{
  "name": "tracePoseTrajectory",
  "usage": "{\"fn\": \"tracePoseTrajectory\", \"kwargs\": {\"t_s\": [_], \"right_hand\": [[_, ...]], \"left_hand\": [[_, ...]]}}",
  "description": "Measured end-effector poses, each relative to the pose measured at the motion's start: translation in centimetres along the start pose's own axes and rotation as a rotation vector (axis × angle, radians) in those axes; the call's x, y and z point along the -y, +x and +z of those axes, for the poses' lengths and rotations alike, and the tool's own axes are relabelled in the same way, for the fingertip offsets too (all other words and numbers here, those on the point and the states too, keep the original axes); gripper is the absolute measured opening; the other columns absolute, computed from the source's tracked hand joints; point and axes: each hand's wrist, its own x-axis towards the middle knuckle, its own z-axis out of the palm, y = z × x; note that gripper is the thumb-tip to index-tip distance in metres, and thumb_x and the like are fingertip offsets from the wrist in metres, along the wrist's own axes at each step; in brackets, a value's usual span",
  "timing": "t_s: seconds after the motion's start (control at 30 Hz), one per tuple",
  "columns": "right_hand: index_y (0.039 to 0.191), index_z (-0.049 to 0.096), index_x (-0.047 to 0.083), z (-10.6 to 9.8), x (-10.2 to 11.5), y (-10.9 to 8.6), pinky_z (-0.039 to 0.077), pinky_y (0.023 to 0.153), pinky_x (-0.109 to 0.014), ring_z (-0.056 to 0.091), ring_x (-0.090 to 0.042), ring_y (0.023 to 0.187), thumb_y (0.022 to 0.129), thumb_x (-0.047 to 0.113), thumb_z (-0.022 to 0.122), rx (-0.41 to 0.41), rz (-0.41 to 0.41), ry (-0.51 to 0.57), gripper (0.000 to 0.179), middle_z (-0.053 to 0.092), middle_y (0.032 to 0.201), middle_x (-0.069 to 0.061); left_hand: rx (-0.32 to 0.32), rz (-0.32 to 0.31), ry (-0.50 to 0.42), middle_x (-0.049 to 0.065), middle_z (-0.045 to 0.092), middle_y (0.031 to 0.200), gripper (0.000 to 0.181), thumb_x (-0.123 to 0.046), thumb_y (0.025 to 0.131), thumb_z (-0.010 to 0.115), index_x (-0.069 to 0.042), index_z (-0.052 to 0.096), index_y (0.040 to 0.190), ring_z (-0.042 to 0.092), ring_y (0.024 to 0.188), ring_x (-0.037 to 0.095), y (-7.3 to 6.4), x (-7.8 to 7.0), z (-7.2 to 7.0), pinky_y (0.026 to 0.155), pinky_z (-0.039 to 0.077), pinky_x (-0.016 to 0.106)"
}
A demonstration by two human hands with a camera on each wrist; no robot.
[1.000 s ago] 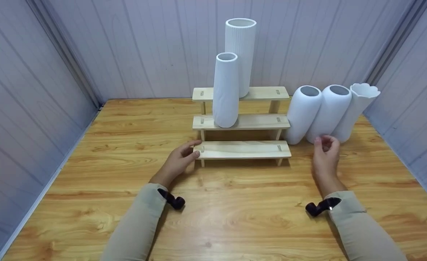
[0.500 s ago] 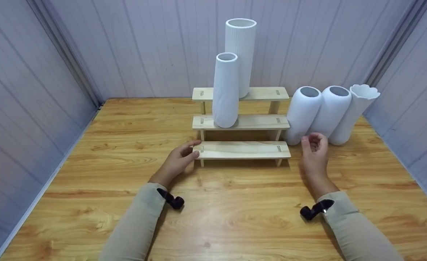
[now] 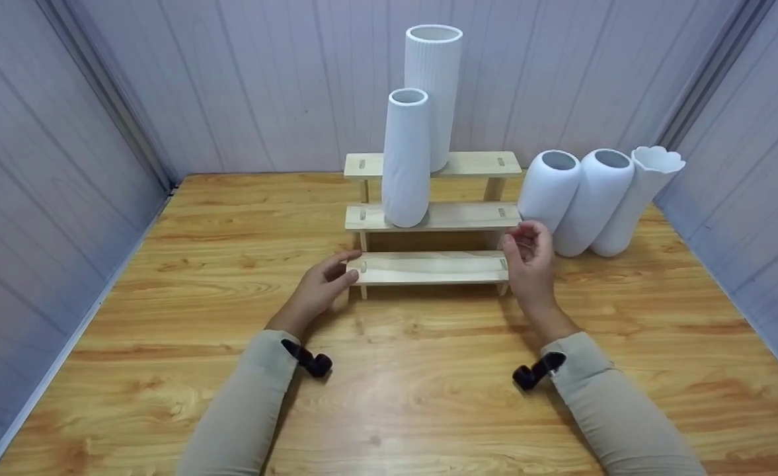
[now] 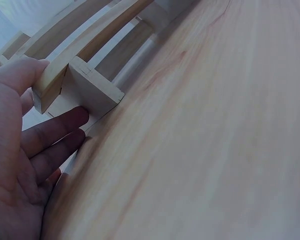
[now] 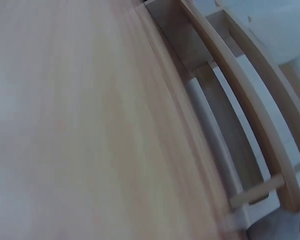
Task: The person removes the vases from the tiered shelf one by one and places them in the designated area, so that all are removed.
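Observation:
A three-tier wooden display stand (image 3: 428, 276) stands on the table. My left hand (image 3: 312, 291) holds the left end of its lowest board, thumb at the front edge and index finger at the back. In the left wrist view, other fingers (image 4: 60, 130) reach below that board beside the leg. My right hand (image 3: 534, 271) is at the board's right end, fingers loosely curled with nothing in them. A slim white vase (image 3: 407, 158) stands on the middle tier. Behind it, a taller ribbed white vase (image 3: 445, 86) is on the top tier.
To the right of the stand, two rounded white vases (image 3: 550, 185) (image 3: 597, 198) and a white vase with a scalloped rim (image 3: 633, 205) stand side by side on the wooden table (image 3: 389, 396). Pale panelled walls (image 3: 283, 86) enclose the table at the back and sides.
My right hand has moved left from in front of the right-hand vases to the right end of the stand's lowest board. The left hand stays at the left end. The head view has shifted slightly.

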Motion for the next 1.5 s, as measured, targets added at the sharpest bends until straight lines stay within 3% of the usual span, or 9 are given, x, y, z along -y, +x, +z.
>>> {"fn": "tracePoseTrajectory", "kwargs": {"t_s": [0.23, 0.43, 0.5, 0.63, 0.83, 1.27, 1.5], "right_hand": [[0.127, 0.044, -0.019, 4.1, 3.8, 0.0, 0.047, 0.095, -0.033, 0.056, -0.027, 0.106, 0.096, 0.001, 0.061, 0.056, -0.042, 0.09, 0.04, 0.054, 0.117, -0.03], [0.128, 0.044, -0.015, 6.5, 2.7, 1.4, 0.049, 0.095, -0.037, 0.053, -0.047, 0.113, 0.093, -0.002, 0.062, 0.07, -0.056, 0.153, 0.042, 0.052, 0.121, -0.035], [0.13, 0.046, -0.011, 7.2, 2.3, 1.7, 0.049, 0.095, -0.038, 0.052, -0.049, 0.114, 0.092, 0.001, 0.064, 0.089, -0.052, 0.151, 0.043, 0.052, 0.122, -0.034], [0.134, 0.047, -0.004, 8.4, 2.7, 1.9, 0.047, 0.098, -0.04, 0.053, -0.042, 0.118, 0.092, 0.009, 0.068, 0.148, -0.032, 0.155, 0.049, 0.055, 0.125, -0.025], [0.138, 0.047, 0.0, 9.6, 3.6, 2.4, 0.044, 0.105, -0.039, 0.054, -0.024, 0.121, 0.09, 0.014, 0.072, 0.19, 0.026, 0.173, 0.056, 0.055, 0.129, -0.013], [0.151, 0.035, 0.002, 12.2, 4.5, 3.5, 0.04, 0.111, -0.045, 0.048, -0.034, 0.132, 0.087, 0.004, 0.078, 0.29, 0.144, 0.269, 0.077, 0.044, 0.144, -0.021], [0.153, 0.034, 0.009, 13.0, 4.4, 3.8, 0.044, 0.108, -0.042, 0.052, -0.029, 0.128, 0.084, 0.017, 0.083, 0.285, 0.165, 0.19, 0.085, 0.044, 0.143, -0.014]], "left_hand": [[-0.015, -0.014, 0.011, 0.011, 0.065, 0.13, 0.042, -0.024, 0.1, 0.066, -0.017, 0.061, 0.141, 0.06, 0.114, 0.027, -0.1, 0.0, -0.2, 0.101, 0.045, 0.044], [-0.008, -0.016, -0.008, 0.008, 0.062, 0.137, 0.041, -0.025, 0.1, 0.067, -0.02, 0.062, 0.14, 0.059, 0.118, 0.026, 0.2, 0.0, 0.0, 0.104, 0.044, 0.042], [-0.008, -0.024, 0.001, 0.006, 0.061, 0.138, 0.041, -0.025, 0.1, 0.066, -0.021, 0.062, 0.141, 0.059, 0.118, 0.025, 0.2, 0.0, -0.1, 0.103, 0.045, 0.041], [-0.014, -0.017, 0.005, 0.007, 0.064, 0.131, 0.041, -0.023, 0.1, 0.066, -0.02, 0.062, 0.141, 0.06, 0.113, 0.025, 0.0, 0.1, -0.2, 0.099, 0.046, 0.042], [-0.002, -0.007, -0.003, 0.008, 0.059, 0.142, 0.043, -0.024, 0.1, 0.066, -0.016, 0.06, 0.142, 0.057, 0.12, 0.028, -0.1, -0.2, 0.1, 0.105, 0.043, 0.044], [-0.022, -0.014, 0.007, 0.005, 0.061, 0.139, 0.041, -0.025, 0.1, 0.066, -0.019, 0.062, 0.141, 0.059, 0.119, 0.027, -0.1, 0.0, -0.2, 0.105, 0.044, 0.043], [-0.009, -0.024, 0.008, 0.007, 0.06, 0.14, 0.042, -0.027, 0.1, 0.066, -0.02, 0.061, 0.141, 0.057, 0.122, 0.027, 0.0, -0.1, 0.0, 0.106, 0.043, 0.043]]}}
